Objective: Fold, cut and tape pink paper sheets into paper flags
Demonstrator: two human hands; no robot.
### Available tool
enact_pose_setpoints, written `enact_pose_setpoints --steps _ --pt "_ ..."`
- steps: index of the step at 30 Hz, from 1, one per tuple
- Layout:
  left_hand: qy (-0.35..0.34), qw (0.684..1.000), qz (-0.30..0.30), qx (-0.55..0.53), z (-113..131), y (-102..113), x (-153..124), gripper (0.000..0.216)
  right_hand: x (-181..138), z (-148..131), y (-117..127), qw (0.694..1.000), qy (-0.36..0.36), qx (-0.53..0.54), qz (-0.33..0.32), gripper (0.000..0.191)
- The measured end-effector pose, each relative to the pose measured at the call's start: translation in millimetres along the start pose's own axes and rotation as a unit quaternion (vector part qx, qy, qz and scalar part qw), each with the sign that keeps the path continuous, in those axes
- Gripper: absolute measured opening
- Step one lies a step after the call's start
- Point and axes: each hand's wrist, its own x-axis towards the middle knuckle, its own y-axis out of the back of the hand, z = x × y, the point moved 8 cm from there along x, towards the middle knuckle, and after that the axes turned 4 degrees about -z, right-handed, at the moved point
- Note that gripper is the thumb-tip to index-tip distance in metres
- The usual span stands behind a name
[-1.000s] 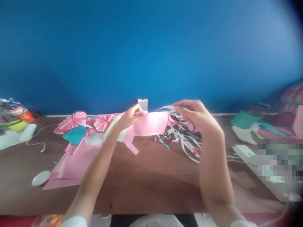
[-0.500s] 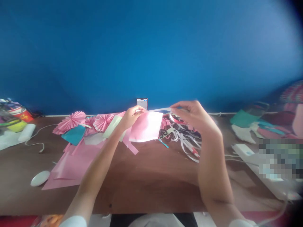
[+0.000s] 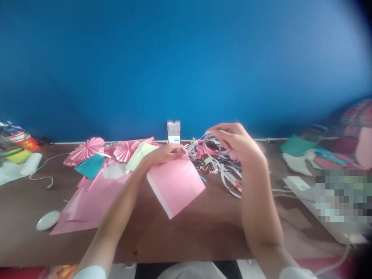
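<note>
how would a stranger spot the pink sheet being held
Below the blue wall is a brown table. Near its middle, the left hand holds the pink sheet by the top. Being held, with a white band along its left edge, sets it apart from the pink paper and pleated fans farther left.

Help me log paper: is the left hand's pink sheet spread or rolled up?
Spread: the pink sheet shows its broad face below the left hand.
</note>
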Motion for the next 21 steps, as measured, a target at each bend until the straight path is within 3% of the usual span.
enact_pose_setpoints --steps 6,11,21 --pt "0.003 0.999 -0.041 0.029 10 -11 0 0.026 11 15 2 0.998 0.011 0.064 -0.006 0.021" --pt "0.009 0.995 -0.079 0.054 11 -26 4 0.02 17 23 -13 0.994 0.004 0.108 -0.034 0.019" --pt "0.027 0.995 -0.083 0.055 7 -43 7 0.03 21 25 -29 0.992 0.006 0.124 -0.031 0.02"
